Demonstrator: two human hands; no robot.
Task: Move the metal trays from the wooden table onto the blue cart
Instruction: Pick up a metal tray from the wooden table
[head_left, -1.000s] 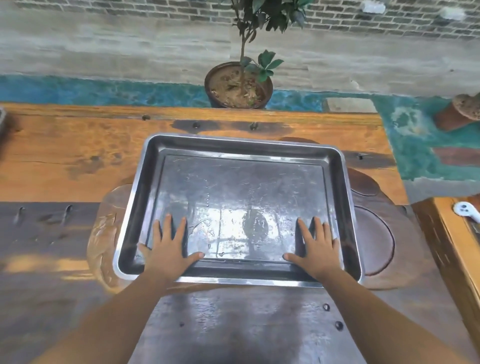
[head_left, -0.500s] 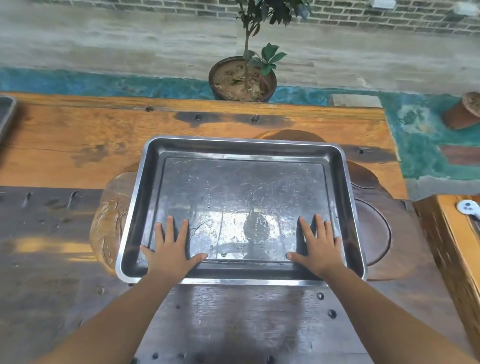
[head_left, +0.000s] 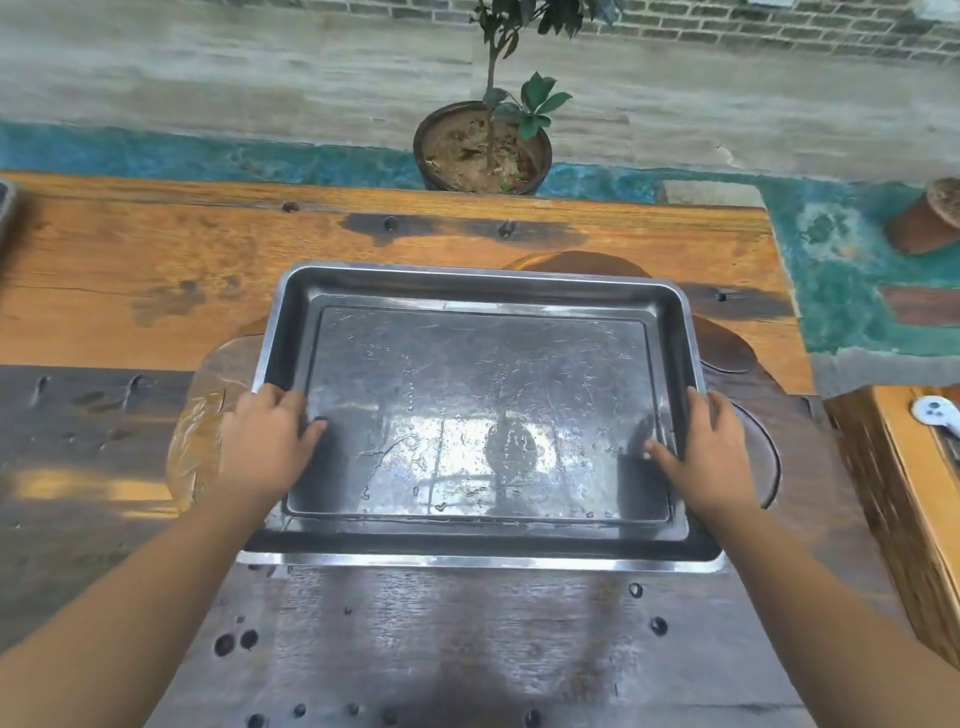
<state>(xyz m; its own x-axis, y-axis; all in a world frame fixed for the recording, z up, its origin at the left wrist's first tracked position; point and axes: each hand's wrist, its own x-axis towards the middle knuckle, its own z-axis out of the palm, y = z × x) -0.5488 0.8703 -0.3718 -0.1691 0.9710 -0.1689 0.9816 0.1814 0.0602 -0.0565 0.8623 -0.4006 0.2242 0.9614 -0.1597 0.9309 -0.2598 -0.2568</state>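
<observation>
Head view: a rectangular metal tray (head_left: 483, 275), shiny, scratched, round-cornered with a raised rim, sits centre frame on a dark carved wooden board (head_left: 202, 441) atop the desk (head_left: 130, 270), which has orange planks on the far side and weathered grey boards on the near side. Upper centre, a potted plant (head_left: 483, 150) stands on teal-painted floor below a brick wall. Look at the left hand (head_left: 265, 447) gripping the left rim and the right hand (head_left: 711, 452) the right rim, thumbs inside, fingers (head_left: 283, 397) curled over the edges.

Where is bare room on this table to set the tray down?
Bare table lies left of the tray, up to a second tray, and along the far plank before the plant pot. The dark near strip is free. Right is tight: the side bench stands close.
</observation>
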